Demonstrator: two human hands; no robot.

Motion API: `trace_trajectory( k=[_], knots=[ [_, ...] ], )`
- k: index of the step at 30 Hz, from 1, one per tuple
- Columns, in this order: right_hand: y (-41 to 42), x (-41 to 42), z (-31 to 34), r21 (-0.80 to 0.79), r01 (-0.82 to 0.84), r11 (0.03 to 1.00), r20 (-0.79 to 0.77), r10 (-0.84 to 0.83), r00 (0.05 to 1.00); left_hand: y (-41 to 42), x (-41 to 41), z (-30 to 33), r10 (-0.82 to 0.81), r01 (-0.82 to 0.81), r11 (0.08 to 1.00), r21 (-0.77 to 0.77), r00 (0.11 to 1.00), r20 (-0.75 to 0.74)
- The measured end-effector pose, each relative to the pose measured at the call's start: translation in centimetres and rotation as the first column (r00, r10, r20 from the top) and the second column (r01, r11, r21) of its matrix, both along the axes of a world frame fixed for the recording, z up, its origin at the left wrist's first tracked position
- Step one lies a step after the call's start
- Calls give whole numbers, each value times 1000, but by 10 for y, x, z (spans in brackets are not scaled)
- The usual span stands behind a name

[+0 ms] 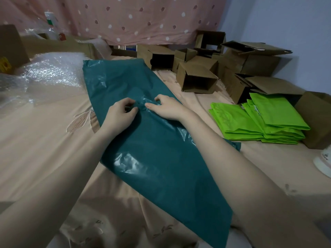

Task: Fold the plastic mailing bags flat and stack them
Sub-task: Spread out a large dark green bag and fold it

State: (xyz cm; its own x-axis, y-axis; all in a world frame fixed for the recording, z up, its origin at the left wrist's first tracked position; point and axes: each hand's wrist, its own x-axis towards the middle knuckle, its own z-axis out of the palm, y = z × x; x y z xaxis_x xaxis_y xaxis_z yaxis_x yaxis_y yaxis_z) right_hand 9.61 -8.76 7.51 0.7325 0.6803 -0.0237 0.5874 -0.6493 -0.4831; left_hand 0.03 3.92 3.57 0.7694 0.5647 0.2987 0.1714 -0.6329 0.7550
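both hands [123, 111] [168, 108] pinch the teal mailing bag [152, 149] mid-bed, cardboard boxes [197, 79] look empty, green bags [259, 120] stacked, print unreadable

Peach bedsheet [44, 140] underfoot, pink dotted curtain [134, 17] behind, pale blue wall [286, 20] right, dim light

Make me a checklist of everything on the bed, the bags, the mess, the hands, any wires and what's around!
Surface: peach bedsheet, wrinkled.
Job's things: long teal bag spread out along the bed; green bags folded and stacked on the right.
Clutter: bubble wrap at the left; open cardboard boxes at the back right.
Hands: left hand and right hand both pinch the teal bag's middle, bunching a crease between them.
Cables: nothing seen.
Surroundings: pink dotted curtain behind; pale wall on the right.
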Motion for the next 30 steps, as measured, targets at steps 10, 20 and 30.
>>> trace_trajectory(
  k=[10, 20, 30],
  knots=[
    [18, -2, -9, 222, -19, 975, 92, -2, 996, 3, 0, 0, -196, 186, 980, -64, 959, -204],
    [-38, 11, 3, 283, 2, 959, 214, -65, 975, -2, -4, 10, -207, 217, 976, -2, 930, -304],
    [-111, 56, 19, 641, 376, 669, 69, -538, 840, -47, 1, 23, -422, 330, 749, -574, 906, -29]
  ],
)
